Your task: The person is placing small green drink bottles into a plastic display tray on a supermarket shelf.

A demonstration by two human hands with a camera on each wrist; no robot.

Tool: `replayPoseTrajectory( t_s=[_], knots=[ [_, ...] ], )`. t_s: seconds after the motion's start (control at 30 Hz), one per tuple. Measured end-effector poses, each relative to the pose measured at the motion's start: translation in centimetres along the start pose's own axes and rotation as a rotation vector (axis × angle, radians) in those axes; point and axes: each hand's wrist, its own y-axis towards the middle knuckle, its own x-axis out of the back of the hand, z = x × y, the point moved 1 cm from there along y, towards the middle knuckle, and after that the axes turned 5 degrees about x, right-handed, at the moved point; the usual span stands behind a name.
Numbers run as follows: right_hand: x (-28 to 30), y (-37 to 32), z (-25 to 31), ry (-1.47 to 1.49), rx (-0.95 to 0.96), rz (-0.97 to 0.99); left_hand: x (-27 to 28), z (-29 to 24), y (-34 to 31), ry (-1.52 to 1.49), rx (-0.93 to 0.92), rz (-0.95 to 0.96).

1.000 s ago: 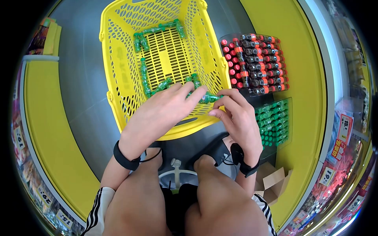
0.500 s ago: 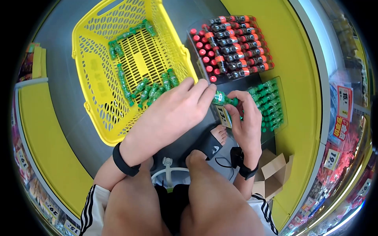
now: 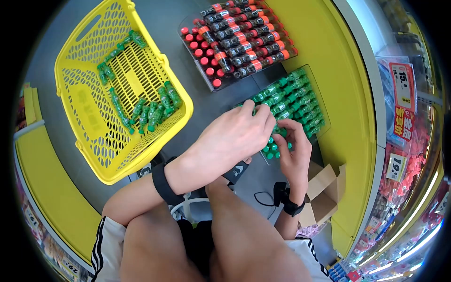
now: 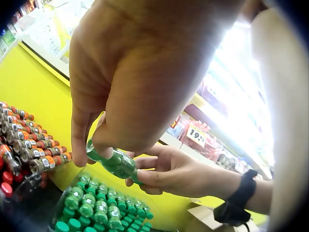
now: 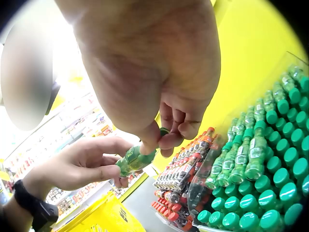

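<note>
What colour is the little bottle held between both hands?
The bottle is green; the left wrist view shows it best.

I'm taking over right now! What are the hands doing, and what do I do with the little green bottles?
Left hand: pinches one end of a small green bottle.
Right hand: pinches the other end of it.
Where: both hands are over the near end of the clear tray, beside the red-capped bottles.
Done: rows of green bottles stand cap up in the tray.
Left: probably set this bottle in, then fetch the loose green bottles lying in the yellow basket on the left.
</note>
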Motion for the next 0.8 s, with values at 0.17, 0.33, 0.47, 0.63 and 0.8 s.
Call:
replayPoseTrajectory(
  t_s=[0.17, 0.33, 0.47, 0.63, 0.8],
  knots=[
    [1.5, -1.4, -2.9, 0.008, -0.110, -0.026, -3.2, -1.6, 1.6, -0.185, -0.044, 0.159],
    [3.1, -1.2, -5.5, -0.062, -0.101, -0.011, -6.1, -3.5, 3.1, -0.203, -0.139, 0.242],
    [3.1, -1.4, -9.2, 0.088, -0.208, -0.070, -7.8, -4.2, 3.8, -0.246, -0.225, 0.168],
    [2.4, -0.5, -11.1, 0.217, -0.380, -0.167, -10.9, -5.4, 3.6, -0.264, -0.274, 0.135],
    [1.4, 0.1, -10.9, 0.103, -0.425, -0.217, -13.3, -6.5, 3.0, -0.111, -0.320, 0.159]
  ],
)
